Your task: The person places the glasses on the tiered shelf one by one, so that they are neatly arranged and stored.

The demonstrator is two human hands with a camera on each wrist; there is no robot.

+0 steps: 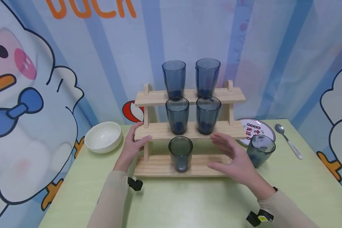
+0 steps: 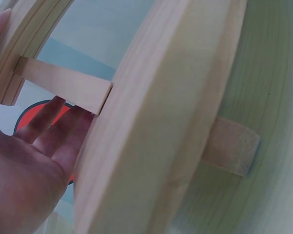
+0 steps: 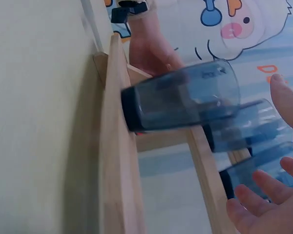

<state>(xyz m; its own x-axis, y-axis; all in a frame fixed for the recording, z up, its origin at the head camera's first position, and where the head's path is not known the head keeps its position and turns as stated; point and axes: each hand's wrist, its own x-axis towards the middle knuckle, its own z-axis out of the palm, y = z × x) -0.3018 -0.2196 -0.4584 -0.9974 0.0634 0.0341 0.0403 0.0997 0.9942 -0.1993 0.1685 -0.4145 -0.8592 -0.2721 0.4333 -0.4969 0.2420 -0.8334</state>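
A three-tier wooden shelf rack (image 1: 156, 130) stands on the table in the head view. My left hand (image 1: 130, 148) grips its left end at the middle shelf, thumb at the front and fingers around behind the side post (image 2: 63, 83). Blue-grey drinking glasses stand upright on it: two on top, including a left one (image 1: 174, 77), two on the middle shelf, and one glass (image 1: 181, 156) on the bottom shelf. My right hand (image 1: 236, 160), fingers spread and holding nothing, is in front of the rack's right side, to the right of the bottom glass.
Another glass (image 1: 260, 151) stands on the table to the right of the rack, in front of a patterned plate (image 1: 259, 125). Farther right lies a spoon (image 1: 289, 142). A white bowl (image 1: 103, 137) sits to the left. Behind everything hangs a cartoon-duck curtain (image 1: 119, 57).
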